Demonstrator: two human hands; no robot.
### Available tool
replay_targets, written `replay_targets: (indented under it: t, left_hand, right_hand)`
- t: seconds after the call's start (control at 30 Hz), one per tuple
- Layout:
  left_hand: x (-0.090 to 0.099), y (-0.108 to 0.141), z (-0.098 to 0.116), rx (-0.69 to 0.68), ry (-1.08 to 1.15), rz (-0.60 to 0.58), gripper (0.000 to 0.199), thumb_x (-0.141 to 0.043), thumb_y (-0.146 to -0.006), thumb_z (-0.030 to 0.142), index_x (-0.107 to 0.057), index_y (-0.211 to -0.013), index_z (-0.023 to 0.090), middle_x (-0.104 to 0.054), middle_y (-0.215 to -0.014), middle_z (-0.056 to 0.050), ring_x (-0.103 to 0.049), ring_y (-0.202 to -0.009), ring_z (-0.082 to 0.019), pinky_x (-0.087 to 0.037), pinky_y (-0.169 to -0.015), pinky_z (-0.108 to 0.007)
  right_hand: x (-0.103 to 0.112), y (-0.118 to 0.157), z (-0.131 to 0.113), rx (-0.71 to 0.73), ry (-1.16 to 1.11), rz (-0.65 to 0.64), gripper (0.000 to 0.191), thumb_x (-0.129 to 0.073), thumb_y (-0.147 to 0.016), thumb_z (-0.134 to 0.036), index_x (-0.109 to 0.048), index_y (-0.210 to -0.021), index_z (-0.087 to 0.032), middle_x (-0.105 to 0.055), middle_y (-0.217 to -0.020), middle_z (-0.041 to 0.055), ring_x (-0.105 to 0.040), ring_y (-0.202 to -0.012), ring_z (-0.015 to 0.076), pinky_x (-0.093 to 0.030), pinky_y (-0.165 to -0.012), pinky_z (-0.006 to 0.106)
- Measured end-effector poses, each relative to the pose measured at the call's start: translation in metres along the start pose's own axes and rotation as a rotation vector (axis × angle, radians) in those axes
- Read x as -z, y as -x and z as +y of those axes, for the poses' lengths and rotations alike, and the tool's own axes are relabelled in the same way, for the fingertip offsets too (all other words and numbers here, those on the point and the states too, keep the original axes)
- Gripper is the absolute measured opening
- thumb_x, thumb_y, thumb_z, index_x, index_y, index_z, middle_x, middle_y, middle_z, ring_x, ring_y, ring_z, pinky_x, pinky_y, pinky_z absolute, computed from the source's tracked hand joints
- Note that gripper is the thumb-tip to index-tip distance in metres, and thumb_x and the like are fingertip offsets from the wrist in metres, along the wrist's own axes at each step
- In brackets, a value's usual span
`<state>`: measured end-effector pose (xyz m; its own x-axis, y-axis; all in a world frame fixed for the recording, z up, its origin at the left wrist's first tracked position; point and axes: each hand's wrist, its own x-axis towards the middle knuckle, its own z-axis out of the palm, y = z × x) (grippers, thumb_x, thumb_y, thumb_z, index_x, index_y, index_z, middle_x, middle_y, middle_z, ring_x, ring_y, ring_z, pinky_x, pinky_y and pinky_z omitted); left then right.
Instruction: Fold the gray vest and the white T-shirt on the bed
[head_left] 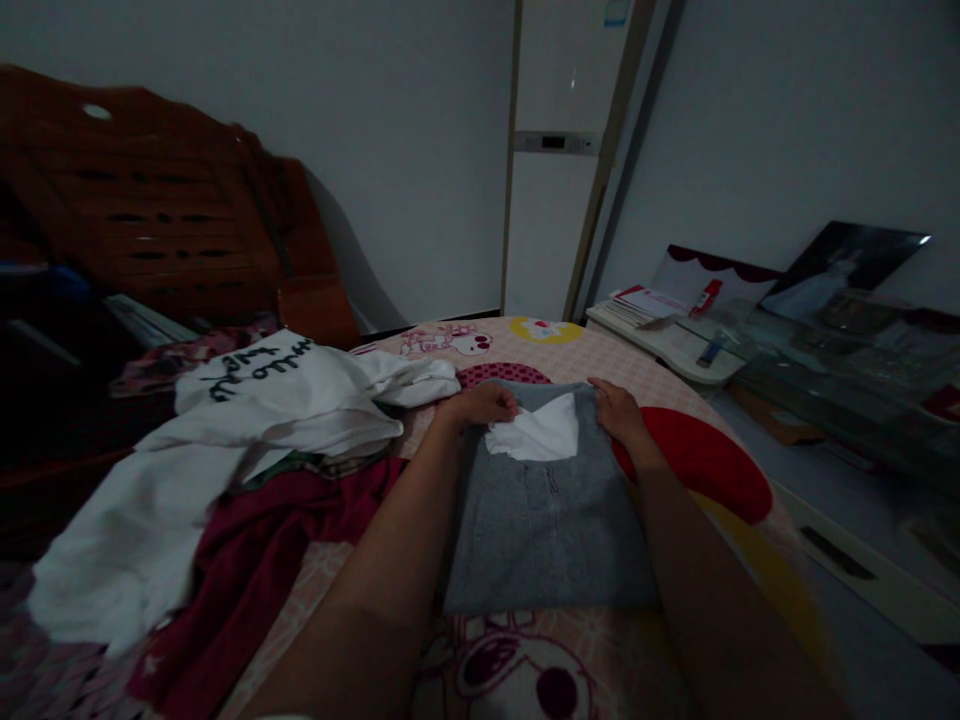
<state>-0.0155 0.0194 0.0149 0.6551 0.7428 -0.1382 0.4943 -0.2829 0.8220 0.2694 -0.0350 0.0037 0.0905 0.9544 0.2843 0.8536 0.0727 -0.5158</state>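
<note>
A grey garment [551,540] lies folded into a flat rectangle on the round table, with a small dark cord or loop on its front. A white piece of cloth [544,430] shows at its upper part; whether it belongs to the garment I cannot tell. My left hand [486,403] is closed at the garment's far left corner, its fingertips against the white cloth's edge. At the far right corner, my right hand [616,410] grips the garment's edge between thumb and fingers.
A patterned tablecloth [450,345] covers the table. Left of my arm are a white garment with black lettering [277,400] and a dark red garment [277,540], heaped together. Behind them stands a wooden chair [150,220]. On the right is a glass-topped stand [840,350].
</note>
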Motion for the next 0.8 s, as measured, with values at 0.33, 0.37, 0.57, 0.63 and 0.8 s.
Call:
replay_targets:
  t: [0.33,0.37,0.57,0.63,0.8]
  left_hand:
    - [0.000,0.002,0.004,-0.010,0.025,-0.017,0.019,-0.067,-0.068,0.026,-0.071,-0.081,0.013,-0.067,-0.074,-0.001,-0.056,-0.066,-0.011,-0.042,-0.062,-0.020]
    - [0.000,0.003,0.005,-0.008,0.029,-0.036,0.020,-0.068,-0.067,0.027,-0.071,-0.080,0.013,-0.068,-0.074,-0.001,-0.056,-0.066,-0.011,-0.042,-0.061,-0.020]
    - [-0.002,0.004,0.005,0.010,0.079,-0.062,0.019,-0.068,-0.061,0.022,-0.069,-0.078,0.013,-0.066,-0.070,0.001,-0.055,-0.063,-0.011,-0.041,-0.060,-0.019]
    - [-0.003,0.004,0.004,0.027,0.094,-0.029,0.017,-0.067,-0.061,0.021,-0.068,-0.077,0.013,-0.065,-0.068,0.001,-0.054,-0.062,-0.010,-0.041,-0.059,-0.020]
    - [-0.005,0.003,0.008,0.010,0.079,0.070,0.010,-0.066,-0.065,0.020,-0.065,-0.073,0.014,-0.061,-0.064,0.002,-0.052,-0.059,-0.010,-0.040,-0.056,-0.020]
  right_hand:
    - [-0.002,-0.001,-0.005,-0.145,0.241,0.111,0.029,-0.042,-0.094,-0.023,-0.062,-0.113,-0.017,-0.072,-0.099,0.0131,-0.066,-0.096,0.0262,-0.047,-0.082,0.034]
    - [-0.002,0.000,-0.007,-0.162,0.259,0.124,0.030,-0.041,-0.094,-0.023,-0.062,-0.114,-0.016,-0.072,-0.099,0.0139,-0.066,-0.095,0.0268,-0.047,-0.082,0.035]
    - [-0.001,-0.002,-0.004,-0.142,0.184,0.205,0.040,-0.049,-0.088,-0.021,-0.061,-0.126,-0.013,-0.072,-0.103,0.0150,-0.066,-0.096,0.0272,-0.047,-0.085,0.037]
    - [0.000,-0.004,0.000,-0.105,0.074,0.286,0.038,-0.048,-0.085,-0.018,-0.067,-0.117,-0.011,-0.073,-0.100,0.0138,-0.067,-0.093,0.0256,-0.049,-0.087,0.036]
    - [-0.009,-0.009,0.001,0.158,-0.015,0.024,0.028,-0.052,-0.081,-0.018,-0.075,-0.097,-0.018,-0.073,-0.109,0.0085,-0.066,-0.104,0.0228,-0.049,-0.096,0.036]
